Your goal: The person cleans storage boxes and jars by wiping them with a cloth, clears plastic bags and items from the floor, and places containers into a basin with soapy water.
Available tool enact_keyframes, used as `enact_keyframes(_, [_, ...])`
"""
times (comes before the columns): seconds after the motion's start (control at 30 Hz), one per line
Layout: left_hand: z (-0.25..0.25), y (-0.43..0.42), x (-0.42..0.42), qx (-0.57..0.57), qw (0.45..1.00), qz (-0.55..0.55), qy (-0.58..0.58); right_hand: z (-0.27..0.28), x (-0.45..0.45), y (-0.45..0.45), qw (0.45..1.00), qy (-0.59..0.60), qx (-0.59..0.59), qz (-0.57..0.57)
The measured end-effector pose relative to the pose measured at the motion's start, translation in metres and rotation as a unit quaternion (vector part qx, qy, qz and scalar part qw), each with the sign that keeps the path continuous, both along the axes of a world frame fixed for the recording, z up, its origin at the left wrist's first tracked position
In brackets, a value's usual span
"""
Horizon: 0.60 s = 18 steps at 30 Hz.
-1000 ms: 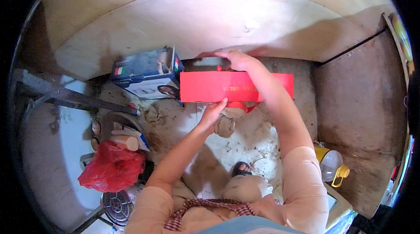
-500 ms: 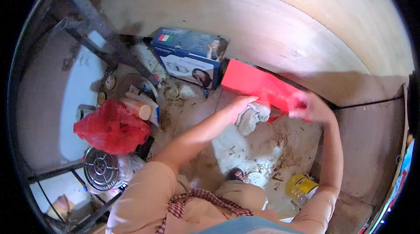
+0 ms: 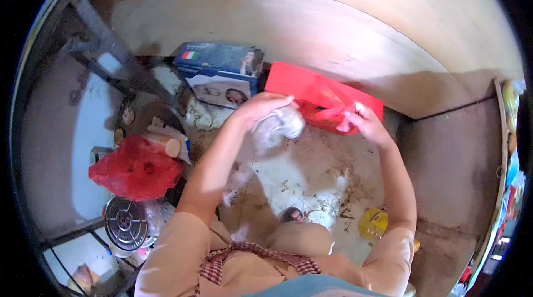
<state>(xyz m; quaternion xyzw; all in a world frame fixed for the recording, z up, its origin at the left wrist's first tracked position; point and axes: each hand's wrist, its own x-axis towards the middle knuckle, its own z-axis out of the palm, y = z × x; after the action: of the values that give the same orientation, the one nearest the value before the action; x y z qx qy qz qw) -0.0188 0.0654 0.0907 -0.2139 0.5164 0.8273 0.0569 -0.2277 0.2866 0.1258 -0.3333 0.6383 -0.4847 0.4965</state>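
Observation:
My left hand [image 3: 260, 107] is closed around a crumpled grey cloth [image 3: 279, 127], which hangs blurred beneath the fingers. Just behind it, a long red box [image 3: 294, 80] lies near the wooden wall, with a red strap [image 3: 335, 104] running across its side. At the box's right part, my right hand [image 3: 363, 121] grips the red strap by its lower edge; the fingertips are partly blurred.
A blue printed carton [image 3: 219, 72] stands left of the red box. On the left are a red mesh bag [image 3: 136, 168] and a round metal perforated piece [image 3: 126, 222]. A yellow-labelled bottle [image 3: 373, 223] sits at lower right. Dirt litters the floor [image 3: 294, 169].
My left hand has moved left, away from the red box, with the cloth. The box is turned so its strap side shows, and my right hand has shifted left and down along it.

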Motion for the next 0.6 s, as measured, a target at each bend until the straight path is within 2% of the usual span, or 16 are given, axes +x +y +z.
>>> enact_keyframes(0.07, [-0.047, 0.005, 0.001, -0.073, 0.994, 0.001, -0.079, -0.002, -0.005, 0.003, 0.998, -0.021, 0.014, -0.060])
enact_keyframes(0.1, [-0.076, 0.020, 0.001, -0.119, 0.979, 0.050, -0.159, -0.002, -0.003, 0.007, 0.995, -0.032, 0.019, -0.094])
enact_keyframes(0.13, [-0.091, 0.042, 0.002, -0.187, 0.977, 0.063, -0.086, 0.011, 0.026, 0.006, 0.993, 0.065, -0.018, -0.096])
enact_keyframes(0.17, [-0.112, 0.055, -0.001, -0.011, 0.994, 0.048, -0.101, 0.017, 0.038, 0.004, 0.979, 0.198, 0.011, -0.035])
enact_keyframes(0.2, [-0.129, 0.069, -0.007, 0.171, 0.977, 0.025, -0.127, 0.008, 0.044, 0.006, 0.962, 0.273, -0.028, -0.020])
enact_keyframes(0.23, [-0.135, 0.087, -0.015, 0.219, 0.971, 0.047, -0.087, 0.015, 0.047, 0.010, 0.962, 0.266, 0.066, -0.021])
enact_keyframes(0.27, [-0.141, 0.102, -0.023, 0.267, 0.960, 0.074, -0.048, 0.012, 0.051, 0.017, 0.971, 0.230, -0.009, -0.070])
enact_keyframes(0.3, [-0.143, 0.113, -0.033, 0.313, 0.943, 0.108, -0.007, 0.013, 0.050, 0.027, 0.970, 0.232, 0.035, -0.069])
enact_keyframes(0.33, [-0.144, 0.123, -0.041, 0.277, 0.953, 0.123, 0.024, 0.013, 0.050, 0.036, 0.968, 0.231, 0.079, -0.061])
enact_keyframes(0.4, [-0.145, 0.137, -0.060, 0.200, 0.961, 0.171, 0.090, 0.017, 0.047, 0.047, 0.956, 0.272, 0.079, -0.078])
enact_keyframes(0.53, [-0.149, 0.166, -0.093, 0.166, 0.956, 0.233, 0.068, 0.033, 0.046, 0.069, 0.948, 0.264, 0.116, -0.139])
enact_keyframes(0.6, [-0.155, 0.174, -0.104, 0.071, 0.978, 0.189, 0.053, 0.043, 0.044, 0.084, 0.936, 0.283, 0.147, -0.149])
